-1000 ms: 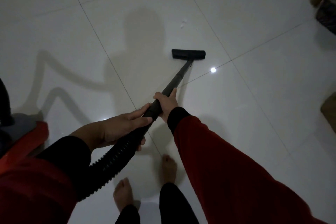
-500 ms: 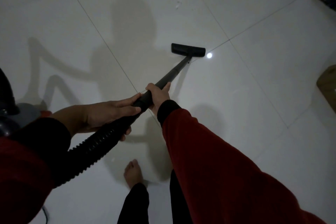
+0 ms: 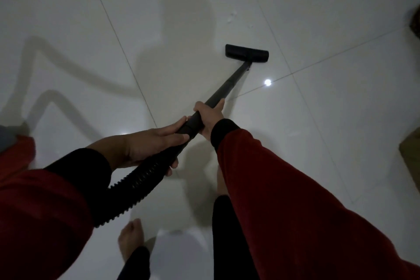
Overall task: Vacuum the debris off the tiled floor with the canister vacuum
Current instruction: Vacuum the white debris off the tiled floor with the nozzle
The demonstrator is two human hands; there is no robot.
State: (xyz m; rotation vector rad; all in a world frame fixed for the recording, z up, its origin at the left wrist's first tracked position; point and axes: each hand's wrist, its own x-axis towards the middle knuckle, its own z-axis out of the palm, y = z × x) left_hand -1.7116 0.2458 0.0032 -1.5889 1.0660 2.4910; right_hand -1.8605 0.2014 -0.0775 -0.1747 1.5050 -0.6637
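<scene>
The black vacuum wand (image 3: 229,85) runs from my hands up to a flat black floor nozzle (image 3: 247,53) resting on the white tiled floor (image 3: 318,143). My right hand (image 3: 210,115) grips the wand's lower end. Just behind it, my left hand (image 3: 150,143) is closed around the cuff where the ribbed black hose (image 3: 138,185) joins. A few small pale bits of debris (image 3: 231,17) lie on the tile beyond the nozzle. The canister's grey and red body (image 3: 13,141) shows at the left edge, mostly hidden.
My bare feet (image 3: 131,241) stand on the tiles below the hose. A dark woven object (image 3: 416,22) sits at the right edge, and a brown boxy object (image 3: 411,152) lower down. A lamp reflection (image 3: 268,82) glints near the wand.
The nozzle has slid forward past the bright reflection toward the debris, after a short pull back. I have stepped, and my left foot now shows lower in view.
</scene>
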